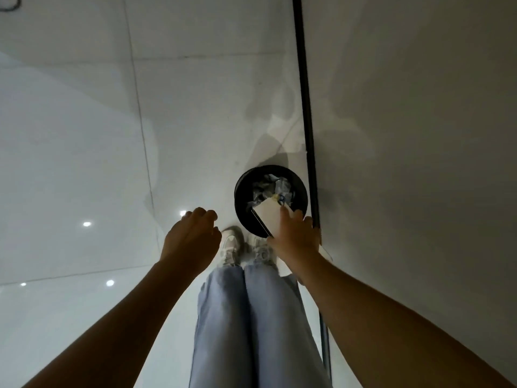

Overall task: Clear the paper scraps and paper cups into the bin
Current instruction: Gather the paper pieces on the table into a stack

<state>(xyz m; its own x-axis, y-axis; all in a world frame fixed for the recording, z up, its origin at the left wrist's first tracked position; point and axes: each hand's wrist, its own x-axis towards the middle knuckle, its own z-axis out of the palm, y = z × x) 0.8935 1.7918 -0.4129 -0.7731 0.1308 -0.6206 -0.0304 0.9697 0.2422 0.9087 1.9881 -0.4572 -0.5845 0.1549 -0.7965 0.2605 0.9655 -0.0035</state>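
A round black bin (pixel 240 191) stands on the floor beside the wall, just ahead of my shoes. Crumpled paper scraps (pixel 268 187) lie inside it. My right hand (pixel 296 236) grips a flat white board with a dark edge (pixel 268 217), tilted down so its far end reaches over the bin's opening. Whether anything lies on the board I cannot tell. My left hand (pixel 193 236) hovers to the left of the bin with its fingers curled in and nothing visible in it.
A pale wall (pixel 419 135) runs along the right, with a black strip (pixel 305 93) where it meets the glossy tiled floor (pixel 84 135). My legs in light blue jeans (pixel 251 317) and pale shoes (pixel 230 247) stand right behind the bin.
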